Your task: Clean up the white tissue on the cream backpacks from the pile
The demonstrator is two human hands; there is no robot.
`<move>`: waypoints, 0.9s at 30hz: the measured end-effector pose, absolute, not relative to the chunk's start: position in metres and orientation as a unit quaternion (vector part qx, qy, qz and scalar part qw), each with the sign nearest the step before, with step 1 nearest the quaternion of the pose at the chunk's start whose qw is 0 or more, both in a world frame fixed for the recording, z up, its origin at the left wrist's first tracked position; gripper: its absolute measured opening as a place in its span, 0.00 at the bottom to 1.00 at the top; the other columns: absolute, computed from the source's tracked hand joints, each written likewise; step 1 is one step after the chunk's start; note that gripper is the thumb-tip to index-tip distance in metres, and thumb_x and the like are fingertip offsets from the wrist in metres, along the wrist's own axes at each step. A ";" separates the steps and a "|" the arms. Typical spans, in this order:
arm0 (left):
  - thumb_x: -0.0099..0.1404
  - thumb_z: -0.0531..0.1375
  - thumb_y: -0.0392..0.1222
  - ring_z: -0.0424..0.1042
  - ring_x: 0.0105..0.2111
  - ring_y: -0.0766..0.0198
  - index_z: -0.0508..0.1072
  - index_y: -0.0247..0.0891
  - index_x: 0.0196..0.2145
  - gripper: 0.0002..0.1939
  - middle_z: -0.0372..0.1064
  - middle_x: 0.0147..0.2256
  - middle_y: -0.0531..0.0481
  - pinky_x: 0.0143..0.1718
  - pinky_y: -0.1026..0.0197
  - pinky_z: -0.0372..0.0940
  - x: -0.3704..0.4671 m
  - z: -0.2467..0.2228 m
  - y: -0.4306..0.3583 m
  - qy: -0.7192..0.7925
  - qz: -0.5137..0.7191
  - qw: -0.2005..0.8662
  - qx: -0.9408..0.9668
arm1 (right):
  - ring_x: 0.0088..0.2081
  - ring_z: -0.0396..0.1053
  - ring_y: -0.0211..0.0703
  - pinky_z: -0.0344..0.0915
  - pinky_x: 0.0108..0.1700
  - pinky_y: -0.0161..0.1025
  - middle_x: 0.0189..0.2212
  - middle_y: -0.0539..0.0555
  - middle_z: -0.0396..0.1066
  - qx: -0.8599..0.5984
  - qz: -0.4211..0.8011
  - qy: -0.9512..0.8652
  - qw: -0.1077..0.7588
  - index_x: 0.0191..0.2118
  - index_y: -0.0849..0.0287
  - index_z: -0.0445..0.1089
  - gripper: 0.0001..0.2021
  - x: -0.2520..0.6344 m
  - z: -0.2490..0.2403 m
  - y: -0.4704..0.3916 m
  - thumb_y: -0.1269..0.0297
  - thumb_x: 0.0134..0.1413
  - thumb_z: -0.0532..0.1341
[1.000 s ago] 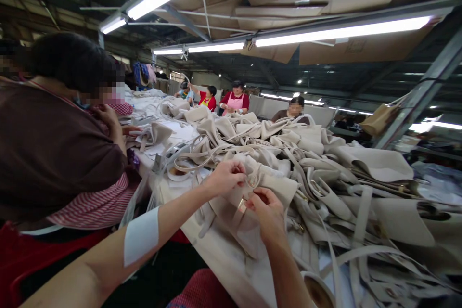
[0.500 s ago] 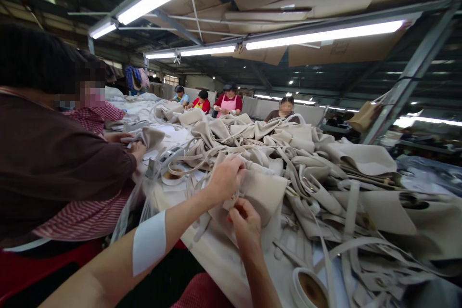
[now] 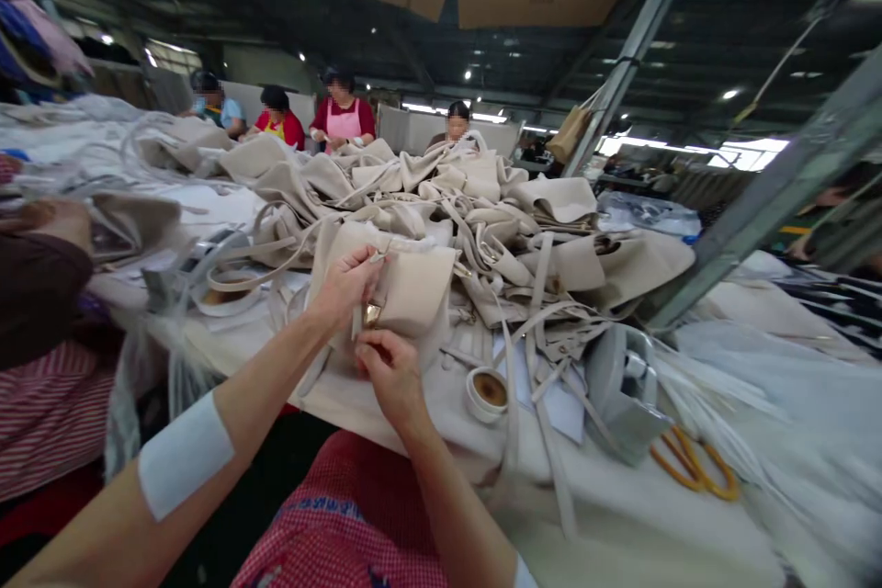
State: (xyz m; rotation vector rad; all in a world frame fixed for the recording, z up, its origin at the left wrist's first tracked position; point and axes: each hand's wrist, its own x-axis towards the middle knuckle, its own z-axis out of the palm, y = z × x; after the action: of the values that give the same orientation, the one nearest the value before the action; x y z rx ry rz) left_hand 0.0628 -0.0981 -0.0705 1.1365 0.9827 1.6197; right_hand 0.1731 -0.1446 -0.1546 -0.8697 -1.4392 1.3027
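Note:
A beige handbag point(image 3: 417, 289) with a gold metal clasp point(image 3: 372, 314) stands at the table's front edge. My left hand point(image 3: 344, 289) is closed, its fingers pinching the bag's left side above the clasp. Just below the clasp, my right hand point(image 3: 391, 372) is also closed, thumb and fingertips pinched at the lower end of a narrow beige strap point(image 3: 356, 323) on the bag. The fingers partly hide what they grip. Behind the bag lies a large heap of similar beige bags and straps point(image 3: 482, 175).
On the table point(image 3: 620, 524) are a small white cup of brown stuff point(image 3: 490, 389), a tape dispenser point(image 3: 624, 386), orange-handled scissors point(image 3: 695, 462) and loose straps. A metal post point(image 3: 764, 193) rises at right. A co-worker's hand point(image 3: 65, 225) is at left; several people sit beyond the heap.
My view has swung right and down, bringing the scissors and dispenser into sight. Both hands stay at the bag, and the gold clasp shows more clearly between them.

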 end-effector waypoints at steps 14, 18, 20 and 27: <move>0.54 0.68 0.43 0.59 0.16 0.72 0.76 0.34 0.31 0.10 0.62 0.19 0.55 0.16 0.70 0.56 0.043 -0.089 -0.110 0.361 0.628 0.521 0.452 | 0.44 0.74 0.57 0.67 0.50 0.52 0.41 0.60 0.78 -0.582 0.169 -0.665 0.436 0.41 0.51 0.80 0.16 0.414 -0.176 -0.184 0.48 0.57 0.60; 0.55 0.68 0.43 0.59 0.16 0.73 0.76 0.34 0.31 0.10 0.62 0.18 0.55 0.16 0.71 0.54 0.044 -0.090 -0.109 0.364 0.630 0.513 0.456 | 0.66 0.53 0.67 0.52 0.63 0.63 0.64 0.62 0.60 -0.546 -0.013 -0.783 0.299 0.53 0.51 0.74 0.19 0.370 -0.187 -0.171 0.58 0.56 0.63; 0.56 0.68 0.44 0.59 0.16 0.73 0.76 0.34 0.32 0.11 0.62 0.19 0.55 0.16 0.71 0.55 0.043 -0.090 -0.108 0.367 0.628 0.509 0.460 | 0.68 0.48 0.69 0.49 0.63 0.67 0.67 0.61 0.56 -0.566 -0.055 -0.783 0.251 0.49 0.51 0.75 0.15 0.350 -0.194 -0.159 0.64 0.56 0.63; 0.55 0.70 0.47 0.60 0.17 0.74 0.75 0.32 0.34 0.16 0.63 0.20 0.56 0.18 0.72 0.55 0.039 -0.092 -0.108 0.359 0.624 0.512 0.468 | 0.51 0.71 0.51 0.66 0.52 0.47 0.49 0.63 0.74 -0.525 0.015 -0.737 0.424 0.33 0.56 0.73 0.13 0.379 -0.197 -0.128 0.60 0.65 0.54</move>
State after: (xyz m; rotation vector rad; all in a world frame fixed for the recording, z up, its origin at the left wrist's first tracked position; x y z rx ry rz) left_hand 0.0394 -0.1079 -0.0924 1.1256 0.8641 1.5014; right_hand 0.3786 -0.1285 -0.1967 -1.3147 -1.8450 0.0365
